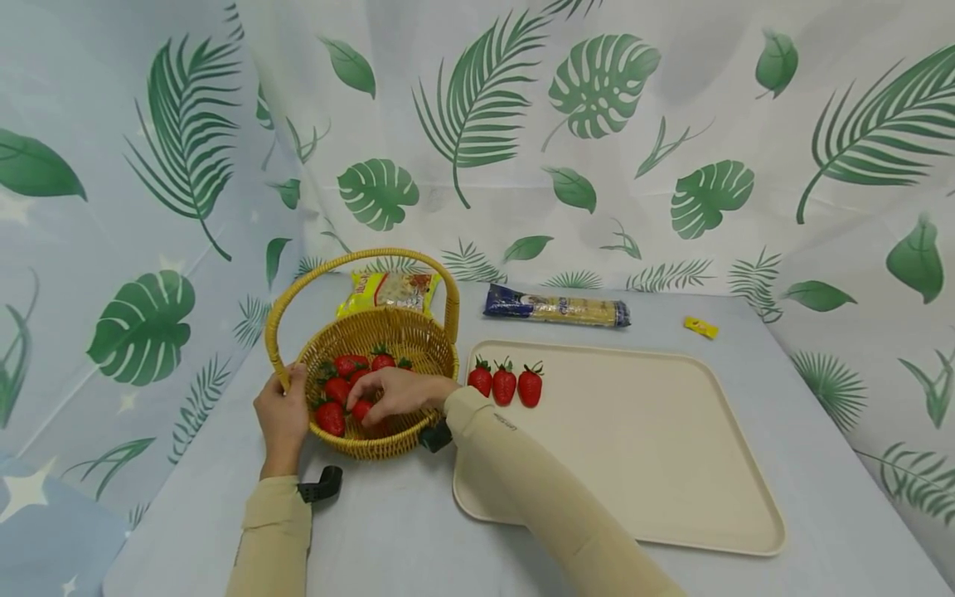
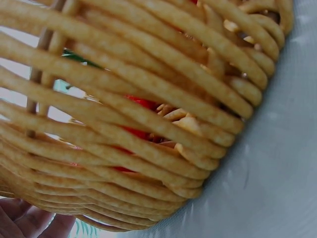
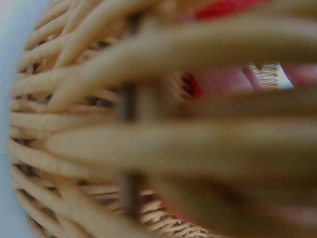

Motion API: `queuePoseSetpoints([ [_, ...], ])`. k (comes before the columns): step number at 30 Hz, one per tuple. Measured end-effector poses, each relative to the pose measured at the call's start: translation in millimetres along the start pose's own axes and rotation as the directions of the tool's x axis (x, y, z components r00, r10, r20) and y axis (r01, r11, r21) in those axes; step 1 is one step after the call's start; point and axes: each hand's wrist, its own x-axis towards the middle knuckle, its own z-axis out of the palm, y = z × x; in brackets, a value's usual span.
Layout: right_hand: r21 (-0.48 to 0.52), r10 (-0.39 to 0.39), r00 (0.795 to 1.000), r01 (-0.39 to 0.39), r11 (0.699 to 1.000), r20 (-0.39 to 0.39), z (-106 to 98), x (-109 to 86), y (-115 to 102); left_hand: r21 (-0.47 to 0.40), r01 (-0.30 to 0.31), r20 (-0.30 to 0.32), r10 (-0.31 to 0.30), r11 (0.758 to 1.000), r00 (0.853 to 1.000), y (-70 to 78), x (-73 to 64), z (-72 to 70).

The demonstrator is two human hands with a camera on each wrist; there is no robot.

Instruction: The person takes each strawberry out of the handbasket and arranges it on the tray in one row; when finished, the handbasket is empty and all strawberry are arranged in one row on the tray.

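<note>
A yellow wicker basket (image 1: 358,448) with a tall arched handle stands at the left, holding several red strawberries (image 1: 330,419) with green leaves. My left hand (image 1: 282,414) grips the basket's left rim at the foot of the handle; its fingers (image 2: 34,220) show beneath the weave in the left wrist view. Reaching over the right rim, my right hand (image 1: 399,393) pinches a strawberry (image 1: 361,410) inside the basket between thumb and fingers. In the right wrist view the wicker wall (image 3: 163,148) hides most of that hand. Three strawberries (image 1: 504,386) lie in a row on a beige tray (image 1: 619,448).
Behind the basket lies a yellow food packet (image 1: 395,290). A long blue-and-yellow packet (image 1: 558,307) lies beyond the tray, with a small yellow sachet (image 1: 701,327) to its right. A leaf-patterned cloth (image 1: 485,215) hangs behind the table.
</note>
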Motion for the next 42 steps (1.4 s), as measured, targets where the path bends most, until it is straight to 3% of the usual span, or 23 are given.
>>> queuePoseSetpoints([
  [10,0.2,0.01,0.984,0.026,0.979,-0.178,1,-19.5,-6,0.007,0.003,0.006,-0.004,1.0,1.0,0.6,-1.0,-0.5],
  [15,0.184,-0.023,0.963,0.075,0.98,-0.267,0,-31.8,-11,0.006,0.002,0.0,-0.002,1.0,1.0,1.9,-1.4,-0.9],
  [22,0.234,0.011,0.938,0.075,0.969,-0.347,-6,-54.9,-10,0.003,0.001,0.002,-0.001,1.0,1.0,1.5,-1.1,-1.0],
  [35,0.313,0.089,0.835,0.104,0.944,-0.543,-6,-98.9,3,0.019,0.011,-0.006,-0.011,1.0,1.0,2.0,-0.8,0.0],
  [42,0.297,0.109,0.777,0.103,0.949,-0.62,-6,-116.9,12,0.02,0.019,-0.007,-0.019,1.0,1.0,3.7,-2.1,-0.5],
])
